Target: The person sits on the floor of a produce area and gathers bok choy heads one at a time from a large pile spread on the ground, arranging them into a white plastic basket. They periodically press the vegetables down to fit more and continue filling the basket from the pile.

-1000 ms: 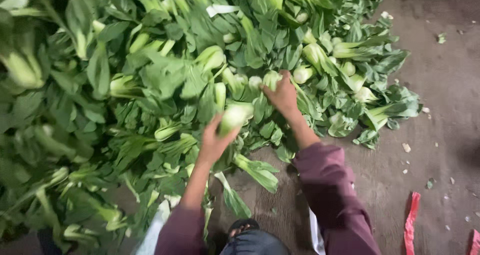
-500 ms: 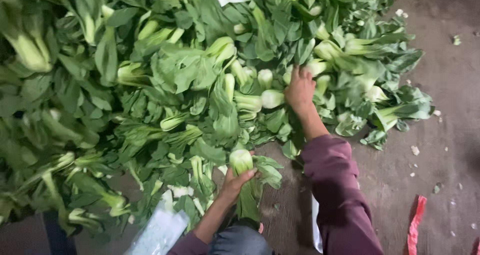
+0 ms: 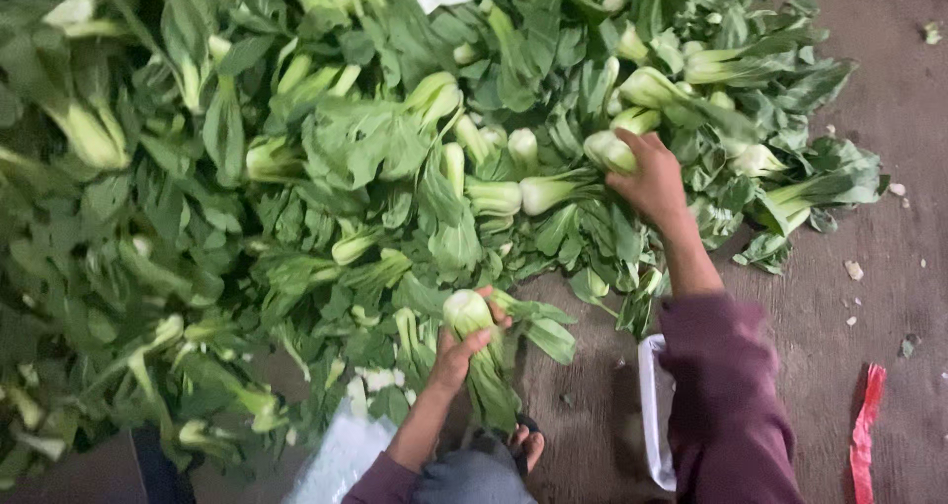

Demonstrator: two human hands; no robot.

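Note:
A big heap of green bok choy covers the ground ahead of me. My left hand is closed around one bok choy head, pale base up, its leaves hanging toward my lap. My right hand, in a purple sleeve, reaches into the heap and grips another bok choy by its pale stem end. Several loose heads lie between my two hands.
Bare brown ground lies to the right with small leaf scraps. A red strip lies at the lower right. A white plastic bag edge sits beside my right arm, another pale bag by my left. My toes show below.
My left hand has drawn back from the heap toward me with a bok choy head in it. My right hand stays in the pile and has taken hold of another head.

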